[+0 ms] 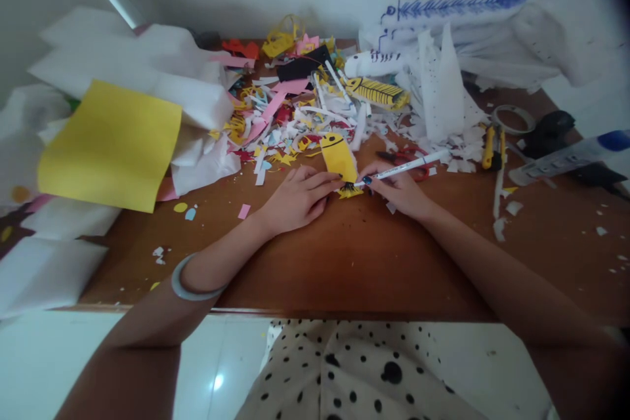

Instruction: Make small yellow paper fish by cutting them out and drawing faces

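Pinning the yellow paper fish cutout (338, 159) flat on the brown wooden table (354, 256), the left hand (295, 200) lies spread, fingers extended. Right hand (399, 191) closes around a white marker pen (408, 166), tip at the tail. Beyond: red-handled scissors (411, 156), heaped coloured paper scraps (290, 118).

The paper fish (338, 156) lies on the desk (354, 256) between both grips; scissors (408, 161) sit just behind the right grip (401, 191) (scraps (290, 125) heaped farther back).

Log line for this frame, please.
left hand: pressing yellow paper fish flat | right hand: pen tip at fish tail | table
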The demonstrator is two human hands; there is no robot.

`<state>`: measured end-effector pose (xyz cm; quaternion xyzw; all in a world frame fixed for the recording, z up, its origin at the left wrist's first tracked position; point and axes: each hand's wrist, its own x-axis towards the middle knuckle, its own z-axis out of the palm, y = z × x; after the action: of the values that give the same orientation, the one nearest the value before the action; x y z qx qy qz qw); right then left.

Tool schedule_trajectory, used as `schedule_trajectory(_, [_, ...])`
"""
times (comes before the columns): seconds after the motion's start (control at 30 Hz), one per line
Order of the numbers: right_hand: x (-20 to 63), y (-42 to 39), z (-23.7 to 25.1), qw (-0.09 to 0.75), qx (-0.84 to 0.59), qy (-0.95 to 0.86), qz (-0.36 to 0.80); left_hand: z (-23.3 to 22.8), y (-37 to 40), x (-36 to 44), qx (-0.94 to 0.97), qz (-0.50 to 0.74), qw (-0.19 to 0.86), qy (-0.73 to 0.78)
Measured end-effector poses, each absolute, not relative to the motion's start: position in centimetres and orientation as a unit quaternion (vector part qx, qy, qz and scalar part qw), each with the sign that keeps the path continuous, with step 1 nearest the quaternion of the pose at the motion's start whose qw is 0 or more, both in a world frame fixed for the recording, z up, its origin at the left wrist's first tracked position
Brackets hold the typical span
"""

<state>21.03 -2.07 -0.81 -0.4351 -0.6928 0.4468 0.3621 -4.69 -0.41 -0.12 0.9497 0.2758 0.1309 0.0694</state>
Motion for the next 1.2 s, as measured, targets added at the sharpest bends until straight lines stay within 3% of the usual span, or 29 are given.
schedule_trajectory(0.23, [21.29, -2.09, -1.0, 0.351, -0.49, -0.675, 0.426, -0.04, -0.31, -4.66, 0.949, 0.137, 0.077, 0.273])
schedule_trajectory(1.2, [21.02, -2.23, -0.66, 0.358, -0.466, -0.673, 0.45, 0.02, -0.35, -4.72, 0.948, 0.131, 0.091, 0.274])
